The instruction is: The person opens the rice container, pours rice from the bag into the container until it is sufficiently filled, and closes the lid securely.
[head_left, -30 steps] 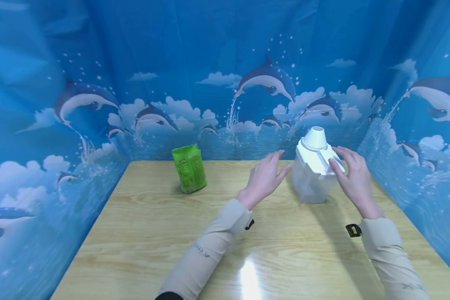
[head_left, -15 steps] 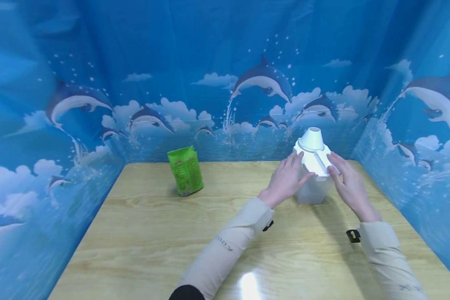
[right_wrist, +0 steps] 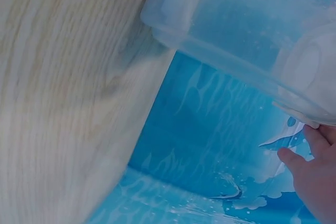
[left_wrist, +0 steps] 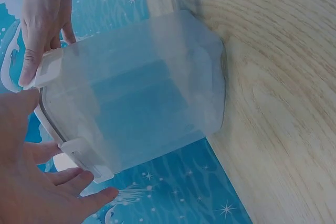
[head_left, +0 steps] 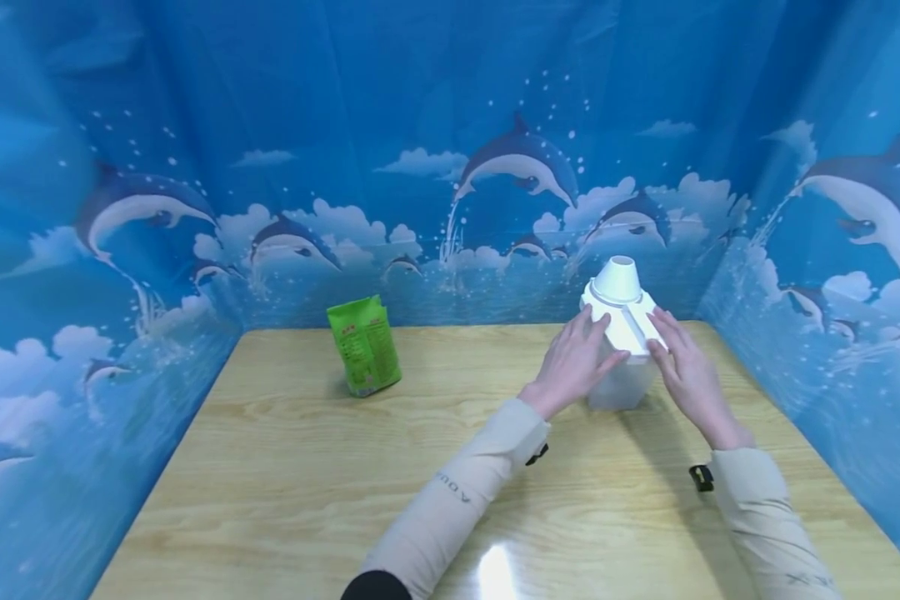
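Note:
A translucent plastic storage container (head_left: 617,390) with a white lid (head_left: 628,332) stands upright on the table at the right. A white cone-shaped cup (head_left: 618,280) tops the lid. My left hand (head_left: 572,364) touches the lid's left edge, its fingers spread about a white side latch (left_wrist: 86,160) in the left wrist view. On the opposite edge rests my right hand (head_left: 692,377), thumb toward the front and fingers along the side. In the right wrist view, one fingertip (right_wrist: 314,136) meets the lid's rim while another stands apart. Fingers of both hands look loosely extended.
A green printed bag (head_left: 366,346) stands at the back left of the wooden table (head_left: 292,467). Blue dolphin-print curtains (head_left: 390,100) close off the back and both sides. The container is near the back right corner.
My left hand has moved right, from beside the container onto the lid's left edge. My right hand stays at the right edge. The head view has shifted slightly.

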Demonstrator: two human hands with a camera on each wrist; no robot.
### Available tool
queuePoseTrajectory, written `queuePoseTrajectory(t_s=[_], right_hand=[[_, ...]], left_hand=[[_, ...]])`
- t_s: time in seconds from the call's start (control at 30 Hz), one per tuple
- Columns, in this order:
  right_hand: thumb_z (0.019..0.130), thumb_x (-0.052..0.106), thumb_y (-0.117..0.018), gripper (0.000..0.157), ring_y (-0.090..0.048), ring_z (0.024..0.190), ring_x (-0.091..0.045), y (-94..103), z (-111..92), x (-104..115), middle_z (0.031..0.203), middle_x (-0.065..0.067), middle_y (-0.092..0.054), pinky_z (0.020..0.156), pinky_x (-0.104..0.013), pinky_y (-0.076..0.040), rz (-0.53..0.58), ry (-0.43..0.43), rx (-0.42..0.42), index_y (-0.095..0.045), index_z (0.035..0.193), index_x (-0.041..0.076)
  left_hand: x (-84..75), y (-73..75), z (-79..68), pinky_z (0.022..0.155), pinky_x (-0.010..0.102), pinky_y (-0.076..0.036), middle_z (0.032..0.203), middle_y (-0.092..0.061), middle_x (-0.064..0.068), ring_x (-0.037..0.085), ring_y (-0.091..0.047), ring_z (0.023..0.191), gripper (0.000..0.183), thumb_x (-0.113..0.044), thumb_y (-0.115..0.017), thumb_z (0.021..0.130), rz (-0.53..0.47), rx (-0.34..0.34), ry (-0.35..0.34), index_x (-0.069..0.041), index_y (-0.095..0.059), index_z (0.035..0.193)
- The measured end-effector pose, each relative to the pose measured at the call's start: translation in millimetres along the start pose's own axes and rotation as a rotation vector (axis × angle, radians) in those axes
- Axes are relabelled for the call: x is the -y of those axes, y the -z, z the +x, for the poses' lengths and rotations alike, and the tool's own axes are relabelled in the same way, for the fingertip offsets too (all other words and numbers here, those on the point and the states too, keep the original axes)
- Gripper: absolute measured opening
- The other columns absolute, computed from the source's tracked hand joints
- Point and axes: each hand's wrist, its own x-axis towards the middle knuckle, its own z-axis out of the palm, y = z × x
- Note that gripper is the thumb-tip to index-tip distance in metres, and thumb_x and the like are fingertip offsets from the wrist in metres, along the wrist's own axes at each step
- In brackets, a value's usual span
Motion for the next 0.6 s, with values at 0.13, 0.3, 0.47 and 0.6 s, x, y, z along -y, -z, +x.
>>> queuePoseTrajectory(t_s=[0.13,0.3,0.47,0.6], right_hand=[[0.111,0.029,-0.041,0.050,-0.029,0.146,-0.048,1.6,-0.1,0.3,0.158,-0.024,-0.035,0.114,-0.071,-0.024,-0.027,0.014,0.015,-0.041,0.152,0.000],[0.111,0.030,-0.041,0.050,-0.033,0.143,-0.050,6.4,-0.4,2.8,0.157,-0.025,-0.038,0.119,-0.064,-0.021,-0.094,0.058,0.033,-0.043,0.149,-0.004],[0.111,0.031,-0.041,0.051,-0.035,0.139,-0.052,10.2,-1.0,6.7,0.156,-0.025,-0.038,0.123,-0.061,-0.015,-0.132,0.077,0.064,-0.043,0.148,-0.004],[0.110,0.031,-0.044,0.052,-0.038,0.136,-0.054,11.3,-2.5,9.1,0.155,-0.025,-0.040,0.121,-0.063,-0.018,-0.148,0.089,0.066,-0.044,0.148,-0.004]], left_hand=[[0.1,0.7,-0.8,0.119,0.042,-0.035,0.165,-0.026,0.016,0.028,-0.031,0.150,0.068,-0.054,-0.043,0.105,0.015,-0.011,-0.010,-0.013,-0.034,0.158],[-1.0,1.5,-3.3,0.117,0.043,-0.039,0.164,-0.027,0.016,0.027,-0.034,0.149,0.068,-0.054,-0.044,0.104,0.030,-0.019,0.002,-0.014,-0.034,0.158],[-0.4,2.9,-5.5,0.118,0.044,-0.036,0.165,-0.025,0.015,0.027,-0.032,0.150,0.069,-0.056,-0.042,0.104,0.039,0.000,0.010,-0.016,-0.032,0.159],[0.3,4.5,-8.4,0.118,0.046,-0.036,0.166,-0.025,0.013,0.028,-0.032,0.150,0.070,-0.059,-0.041,0.103,0.061,0.006,0.018,-0.018,-0.033,0.159]])
